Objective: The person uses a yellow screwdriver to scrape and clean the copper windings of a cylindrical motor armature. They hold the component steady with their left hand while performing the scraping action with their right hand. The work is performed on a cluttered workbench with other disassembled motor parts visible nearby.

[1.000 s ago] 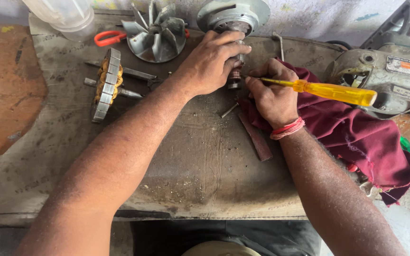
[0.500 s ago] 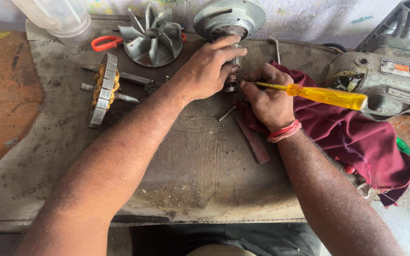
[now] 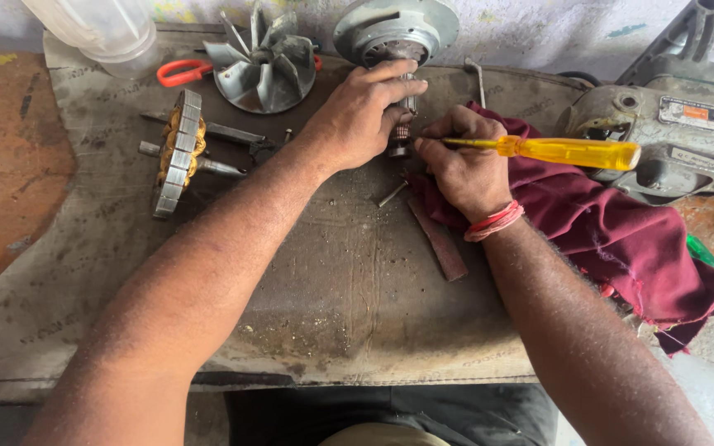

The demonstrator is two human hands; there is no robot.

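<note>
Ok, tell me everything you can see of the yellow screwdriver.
The screwdriver has a translucent yellow plastic handle and a thin shaft, mostly hidden. It lies nearly level, handle pointing right above the maroon cloth, tip end toward the small motor part. The right hand grips it near the shaft end; the tip is hidden. The left hand holds the part.

Bare surface (image 3: 324, 306) lies open between both forearms. Behind, the fan wheel (image 3: 262, 66), stator (image 3: 177, 150) and maroon cloth (image 3: 613, 231) crowd the way.
</note>
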